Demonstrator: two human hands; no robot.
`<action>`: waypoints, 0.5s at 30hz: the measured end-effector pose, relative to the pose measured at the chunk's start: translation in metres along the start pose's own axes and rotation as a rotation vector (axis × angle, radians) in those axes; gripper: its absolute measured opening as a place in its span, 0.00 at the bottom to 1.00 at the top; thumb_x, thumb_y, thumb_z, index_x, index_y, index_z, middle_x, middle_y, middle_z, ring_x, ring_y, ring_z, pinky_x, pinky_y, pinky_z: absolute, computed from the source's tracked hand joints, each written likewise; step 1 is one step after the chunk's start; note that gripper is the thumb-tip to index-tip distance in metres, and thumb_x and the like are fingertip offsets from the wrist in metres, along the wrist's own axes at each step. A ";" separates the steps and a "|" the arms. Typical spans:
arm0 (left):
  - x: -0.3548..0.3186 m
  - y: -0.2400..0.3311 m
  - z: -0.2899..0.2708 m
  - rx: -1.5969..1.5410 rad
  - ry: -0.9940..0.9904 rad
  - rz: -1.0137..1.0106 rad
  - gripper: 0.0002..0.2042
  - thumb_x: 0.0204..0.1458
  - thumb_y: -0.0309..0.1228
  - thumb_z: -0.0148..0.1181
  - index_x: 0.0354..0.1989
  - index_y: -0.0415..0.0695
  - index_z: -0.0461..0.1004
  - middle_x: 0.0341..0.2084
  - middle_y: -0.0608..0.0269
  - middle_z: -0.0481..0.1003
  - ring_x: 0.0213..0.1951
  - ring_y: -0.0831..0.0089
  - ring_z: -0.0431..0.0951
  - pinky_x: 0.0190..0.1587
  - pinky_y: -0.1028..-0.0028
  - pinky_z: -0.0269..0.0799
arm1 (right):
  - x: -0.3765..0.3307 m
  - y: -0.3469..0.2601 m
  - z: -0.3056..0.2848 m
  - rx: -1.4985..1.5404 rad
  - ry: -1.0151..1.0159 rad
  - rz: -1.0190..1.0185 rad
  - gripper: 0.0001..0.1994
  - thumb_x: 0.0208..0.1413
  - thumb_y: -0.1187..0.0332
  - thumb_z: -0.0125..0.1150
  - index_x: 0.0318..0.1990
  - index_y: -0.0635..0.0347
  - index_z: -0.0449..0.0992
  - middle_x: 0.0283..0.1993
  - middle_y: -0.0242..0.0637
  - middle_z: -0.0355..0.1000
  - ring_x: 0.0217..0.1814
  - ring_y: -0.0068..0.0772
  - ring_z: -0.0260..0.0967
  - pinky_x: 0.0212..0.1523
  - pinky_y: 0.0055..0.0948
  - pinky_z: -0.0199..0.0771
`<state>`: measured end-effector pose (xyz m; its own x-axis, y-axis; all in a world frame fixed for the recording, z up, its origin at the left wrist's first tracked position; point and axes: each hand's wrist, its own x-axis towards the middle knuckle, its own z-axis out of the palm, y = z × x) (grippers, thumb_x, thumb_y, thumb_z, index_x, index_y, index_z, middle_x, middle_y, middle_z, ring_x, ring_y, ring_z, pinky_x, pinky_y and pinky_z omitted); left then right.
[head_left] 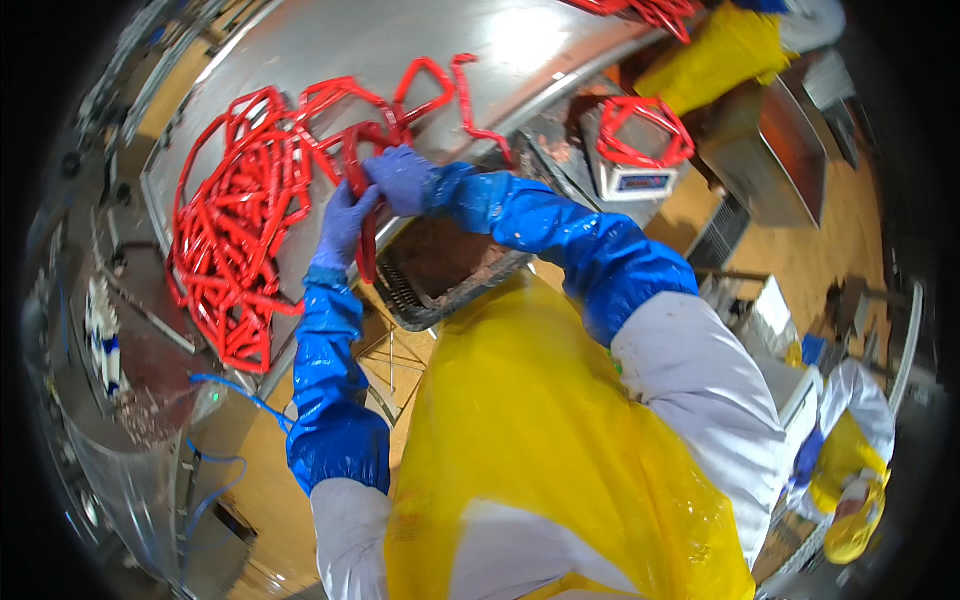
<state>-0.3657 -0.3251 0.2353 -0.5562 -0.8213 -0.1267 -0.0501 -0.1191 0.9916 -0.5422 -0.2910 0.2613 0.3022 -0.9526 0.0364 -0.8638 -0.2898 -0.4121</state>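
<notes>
Both my hands, in purple gloves with blue sleeve covers, are together at the near edge of the metal table. My left hand (343, 228) is closed around a strand of red sausages (354, 165), part of which hangs below the hand. Just right of it and a little farther off, my right hand (402, 180) is closed on the same strand, its fingertips partly hidden. A big tangled pile of linked red sausages (240, 225) lies on the table to the left. More links (425, 85) stretch across the metal beyond my hands.
Below my right forearm sits a dark tray (405, 318) with pinkish-brown residue. A scale (630, 185) to the right bears a few red links. Other people in yellow aprons (720, 55) stand at the far right and lower right. A steel bin (780, 150) stands right of the scale.
</notes>
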 end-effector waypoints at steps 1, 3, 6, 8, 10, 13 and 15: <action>-0.003 -0.025 -0.017 -0.054 0.015 -0.047 0.17 0.60 0.31 0.60 0.56 0.37 0.70 0.45 0.63 0.77 0.42 0.73 0.78 0.48 0.72 0.75 | -0.009 -0.009 0.004 0.041 -0.071 0.037 0.21 0.53 0.63 0.61 0.54 0.57 0.70 0.47 0.51 0.76 0.52 0.56 0.73 0.51 0.49 0.72; -0.008 -0.047 -0.016 -0.027 0.017 -0.186 0.16 0.62 0.33 0.59 0.55 0.40 0.70 0.45 0.64 0.77 0.38 0.74 0.78 0.42 0.73 0.76 | -0.020 -0.007 0.030 0.182 -0.163 0.125 0.18 0.57 0.58 0.57 0.50 0.57 0.73 0.44 0.50 0.77 0.48 0.56 0.75 0.50 0.49 0.73; -0.030 -0.066 -0.018 0.009 -0.091 -0.433 0.14 0.63 0.38 0.58 0.51 0.44 0.72 0.36 0.66 0.76 0.31 0.75 0.76 0.33 0.74 0.75 | -0.029 0.012 0.079 0.518 -0.203 0.138 0.17 0.61 0.55 0.52 0.45 0.59 0.77 0.42 0.50 0.78 0.46 0.56 0.75 0.49 0.48 0.73; -0.043 -0.068 -0.015 -0.104 -0.104 -0.581 0.13 0.63 0.40 0.58 0.49 0.45 0.73 0.30 0.68 0.75 0.27 0.76 0.75 0.29 0.75 0.74 | -0.039 0.010 0.088 0.641 -0.143 0.191 0.18 0.62 0.55 0.51 0.43 0.59 0.78 0.41 0.49 0.78 0.46 0.55 0.75 0.49 0.46 0.73; -0.051 -0.053 -0.004 -0.264 -0.049 -0.720 0.13 0.63 0.42 0.57 0.47 0.47 0.74 0.26 0.70 0.73 0.24 0.76 0.73 0.27 0.77 0.72 | -0.053 -0.009 0.099 0.659 0.014 0.349 0.18 0.62 0.55 0.50 0.42 0.58 0.80 0.40 0.47 0.78 0.45 0.54 0.75 0.50 0.45 0.73; -0.035 -0.047 -0.026 -0.318 0.003 -0.549 0.11 0.63 0.41 0.58 0.43 0.46 0.74 0.25 0.70 0.72 0.22 0.81 0.70 0.24 0.78 0.68 | -0.094 -0.019 0.135 0.592 0.104 0.356 0.18 0.62 0.52 0.48 0.47 0.49 0.80 0.46 0.41 0.77 0.46 0.53 0.75 0.50 0.51 0.72; -0.038 -0.023 -0.020 -0.264 0.033 -0.444 0.11 0.62 0.40 0.59 0.37 0.45 0.73 0.23 0.70 0.72 0.21 0.84 0.68 0.22 0.79 0.65 | -0.132 0.001 0.169 0.361 -0.103 0.392 0.18 0.62 0.51 0.47 0.49 0.45 0.79 0.50 0.42 0.76 0.48 0.52 0.75 0.52 0.56 0.71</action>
<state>-0.3267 -0.3029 0.2164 -0.5019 -0.6767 -0.5387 -0.0617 -0.5933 0.8026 -0.5147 -0.1496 0.1026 0.0389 -0.9635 -0.2649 -0.7317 0.1531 -0.6643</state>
